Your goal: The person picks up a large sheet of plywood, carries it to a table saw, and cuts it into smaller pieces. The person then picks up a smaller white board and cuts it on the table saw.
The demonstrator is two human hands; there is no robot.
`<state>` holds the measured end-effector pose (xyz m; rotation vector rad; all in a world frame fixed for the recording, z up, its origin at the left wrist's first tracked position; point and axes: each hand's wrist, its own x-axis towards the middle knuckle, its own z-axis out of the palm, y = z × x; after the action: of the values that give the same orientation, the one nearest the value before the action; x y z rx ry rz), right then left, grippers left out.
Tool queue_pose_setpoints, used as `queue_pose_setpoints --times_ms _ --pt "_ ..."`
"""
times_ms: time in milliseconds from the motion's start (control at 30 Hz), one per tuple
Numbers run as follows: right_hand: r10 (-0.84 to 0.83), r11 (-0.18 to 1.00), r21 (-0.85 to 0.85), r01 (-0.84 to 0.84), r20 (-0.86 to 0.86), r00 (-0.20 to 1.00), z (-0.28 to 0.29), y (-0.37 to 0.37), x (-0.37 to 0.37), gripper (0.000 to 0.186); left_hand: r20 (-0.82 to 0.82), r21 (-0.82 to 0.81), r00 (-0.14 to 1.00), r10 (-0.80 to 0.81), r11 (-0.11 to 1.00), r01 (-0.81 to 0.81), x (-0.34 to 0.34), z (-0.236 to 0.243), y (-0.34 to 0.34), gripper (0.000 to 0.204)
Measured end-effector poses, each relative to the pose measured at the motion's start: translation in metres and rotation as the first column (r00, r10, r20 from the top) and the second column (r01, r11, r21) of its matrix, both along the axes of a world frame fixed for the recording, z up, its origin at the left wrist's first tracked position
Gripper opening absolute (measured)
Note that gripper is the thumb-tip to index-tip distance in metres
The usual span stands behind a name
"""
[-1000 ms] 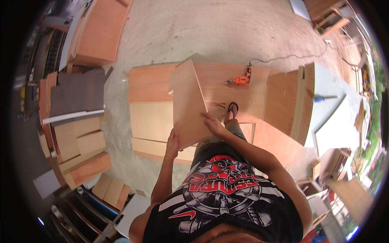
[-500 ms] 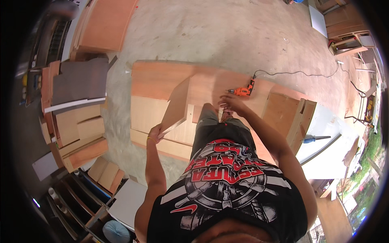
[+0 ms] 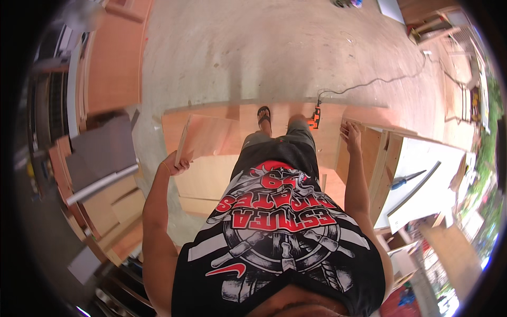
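The left grip (image 3: 176,164) pinches a flat wooden panel (image 3: 207,138) (thin, smooth-faced) over pale boards (image 3: 202,182), while the right grip (image 3: 351,137), loosely spread, is at a boxy plywood piece (image 3: 371,158).

On my remote view I record the held panel (image 3: 208,138) as smooth wood, faintly glossy; the drill (image 3: 316,117) casing as plastic; the floor (image 3: 285,58) as matt, scuffed concrete; the shirt (image 3: 282,227) as printed cloth.

held board (image 3: 209,137) corner: under left hand (image 3: 176,164) | blue item (image 3: 356,3): cut off
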<state>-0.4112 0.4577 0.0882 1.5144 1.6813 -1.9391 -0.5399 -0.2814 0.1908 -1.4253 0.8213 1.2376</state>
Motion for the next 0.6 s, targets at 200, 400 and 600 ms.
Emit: queue_pose_setpoints --times_ms 200,400,600 --pt "-0.064 0.998 0.018 0.064 0.017 0.998 0.010 0.006 0.023 0.038 -0.145 0.177 0.941 -0.305 0.928 0.328 -0.104 0.009 0.086 0.038" --pt "-0.220 0.976 0.012 0.219 0.031 0.975 -0.032 0.037 -0.015 0.040 -0.276 0.139 0.844 -0.460 0.850 0.509 -0.211 0.083 0.261 0.024" --pt "-0.199 0.974 -0.136 0.180 -0.138 0.970 -0.109 0.128 -0.164 0.041 -0.316 0.347 0.874 -0.368 0.813 0.468 -0.313 0.093 0.434 0.034"
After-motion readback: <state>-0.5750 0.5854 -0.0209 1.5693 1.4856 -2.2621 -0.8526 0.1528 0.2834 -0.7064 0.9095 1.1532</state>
